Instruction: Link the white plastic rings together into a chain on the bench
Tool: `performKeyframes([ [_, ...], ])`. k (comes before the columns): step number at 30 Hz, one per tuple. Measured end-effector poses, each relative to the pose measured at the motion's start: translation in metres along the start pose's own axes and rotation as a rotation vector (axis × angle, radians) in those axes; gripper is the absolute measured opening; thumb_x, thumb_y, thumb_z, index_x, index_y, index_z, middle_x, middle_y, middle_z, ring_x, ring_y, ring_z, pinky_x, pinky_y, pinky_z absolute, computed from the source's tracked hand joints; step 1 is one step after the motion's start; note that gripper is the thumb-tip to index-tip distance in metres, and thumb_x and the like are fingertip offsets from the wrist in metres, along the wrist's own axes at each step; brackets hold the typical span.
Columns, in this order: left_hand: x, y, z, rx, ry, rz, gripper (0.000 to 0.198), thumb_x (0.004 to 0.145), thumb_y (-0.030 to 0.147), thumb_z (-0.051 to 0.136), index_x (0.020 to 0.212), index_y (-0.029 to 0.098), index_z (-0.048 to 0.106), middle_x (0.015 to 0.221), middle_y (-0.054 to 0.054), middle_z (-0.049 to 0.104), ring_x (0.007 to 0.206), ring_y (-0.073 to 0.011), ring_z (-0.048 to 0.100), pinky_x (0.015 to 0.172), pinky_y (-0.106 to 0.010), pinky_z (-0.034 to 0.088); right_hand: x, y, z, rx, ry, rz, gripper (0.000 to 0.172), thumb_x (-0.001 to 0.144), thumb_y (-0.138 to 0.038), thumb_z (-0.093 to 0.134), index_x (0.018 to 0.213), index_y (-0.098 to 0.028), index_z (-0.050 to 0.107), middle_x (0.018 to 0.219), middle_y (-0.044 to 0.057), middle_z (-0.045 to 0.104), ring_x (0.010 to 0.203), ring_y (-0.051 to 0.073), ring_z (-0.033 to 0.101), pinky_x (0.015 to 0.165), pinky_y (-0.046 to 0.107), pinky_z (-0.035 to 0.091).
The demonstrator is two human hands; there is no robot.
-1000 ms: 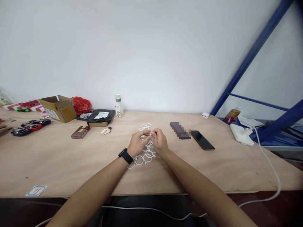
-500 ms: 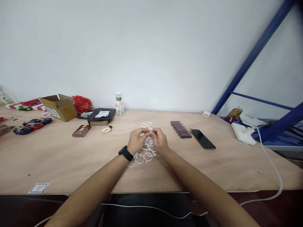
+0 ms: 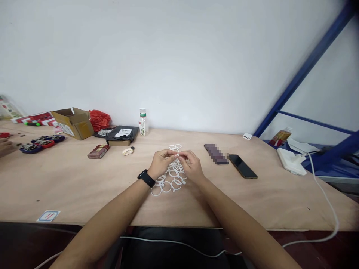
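Several white plastic rings (image 3: 166, 186) with small tabs lie in a loose, overlapping spread on the table in front of me. Over the far part of that spread, my left hand (image 3: 162, 163) and my right hand (image 3: 192, 164) meet fingertip to fingertip. Thumb and forefinger of each hand are pinched on a small white piece (image 3: 177, 154) that looks like part of one of the rings; the fingers cover most of it. A black watch (image 3: 146, 178) is on my left wrist.
Right of my hands lie a pixelated dark strip (image 3: 216, 154) and a phone (image 3: 242, 166). A bottle (image 3: 143, 122), black parcel (image 3: 122, 134), dark red pack (image 3: 98, 151) and open carton (image 3: 73, 123) stand leftward. Another person's hand (image 3: 6, 146) shows at the far left.
Both hands stay pinched together above the rings, with a slight shift of the fingers. The whole view has moved a little, so objects sit slightly further right.
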State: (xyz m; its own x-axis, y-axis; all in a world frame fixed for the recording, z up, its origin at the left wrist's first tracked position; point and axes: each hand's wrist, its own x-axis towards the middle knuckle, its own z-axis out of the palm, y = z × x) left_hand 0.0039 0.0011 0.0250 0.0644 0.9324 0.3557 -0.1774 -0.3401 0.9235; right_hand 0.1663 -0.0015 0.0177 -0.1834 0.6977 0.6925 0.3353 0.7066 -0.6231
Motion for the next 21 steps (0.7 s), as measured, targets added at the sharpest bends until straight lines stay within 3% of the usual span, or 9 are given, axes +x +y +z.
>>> performKeyframes([
  [4, -0.001, -0.001, 0.002, -0.078, -0.033, -0.048, 0.034, 0.064, 0.041, 0.081, 0.082, 0.013, 0.072, 0.086, -0.007, 0.074, 0.078, -0.0165, 0.066, 0.078, -0.031, 0.054, 0.002, 0.003, -0.009, -0.068, -0.024, -0.078, 0.021, 0.092, -0.032, 0.053, 0.106, -0.023, 0.065, 0.109, 0.009, 0.062, 0.102, 0.021, 0.059, 0.085, 0.036, 0.050],
  [8, 0.000, -0.004, 0.000, -0.054, -0.044, -0.061, 0.035, 0.064, 0.041, 0.081, 0.084, 0.013, 0.073, 0.085, -0.007, 0.074, 0.078, -0.0175, 0.067, 0.078, -0.032, 0.054, 0.000, 0.005, -0.007, 0.030, -0.082, 0.033, 0.019, 0.091, -0.034, 0.055, 0.099, -0.022, 0.067, 0.092, 0.006, 0.069, 0.083, 0.018, 0.063, 0.075, 0.032, 0.052],
  [13, -0.003, -0.008, -0.003, 0.195, 0.005, 0.072, 0.028, 0.076, 0.041, 0.071, 0.087, 0.015, 0.075, 0.089, -0.007, 0.075, 0.085, -0.0202, 0.068, 0.083, -0.034, 0.054, -0.004, 0.011, 0.000, 0.107, 0.003, 0.204, 0.024, 0.086, -0.040, 0.062, 0.092, -0.018, 0.070, 0.082, 0.006, 0.070, 0.069, 0.017, 0.062, 0.062, 0.028, 0.051],
  [17, -0.008, -0.005, -0.003, 0.334, -0.022, 0.149, 0.025, 0.080, 0.038, 0.067, 0.094, 0.018, 0.075, 0.097, -0.007, 0.075, 0.094, -0.0219, 0.068, 0.088, -0.036, 0.053, -0.004, 0.012, -0.001, 0.109, 0.036, 0.224, 0.026, 0.083, -0.041, 0.065, 0.092, -0.018, 0.072, 0.083, 0.007, 0.071, 0.069, 0.017, 0.063, 0.062, 0.029, 0.052],
  [21, -0.009, -0.004, -0.002, 0.372, -0.031, 0.193, 0.023, 0.080, 0.036, 0.068, 0.092, 0.019, 0.075, 0.094, -0.007, 0.075, 0.091, -0.0212, 0.069, 0.085, -0.034, 0.054, -0.002, 0.009, -0.002, 0.255, 0.011, 0.282, 0.027, 0.079, -0.044, 0.068, 0.088, -0.018, 0.073, 0.082, 0.007, 0.073, 0.069, 0.018, 0.065, 0.063, 0.030, 0.053],
])
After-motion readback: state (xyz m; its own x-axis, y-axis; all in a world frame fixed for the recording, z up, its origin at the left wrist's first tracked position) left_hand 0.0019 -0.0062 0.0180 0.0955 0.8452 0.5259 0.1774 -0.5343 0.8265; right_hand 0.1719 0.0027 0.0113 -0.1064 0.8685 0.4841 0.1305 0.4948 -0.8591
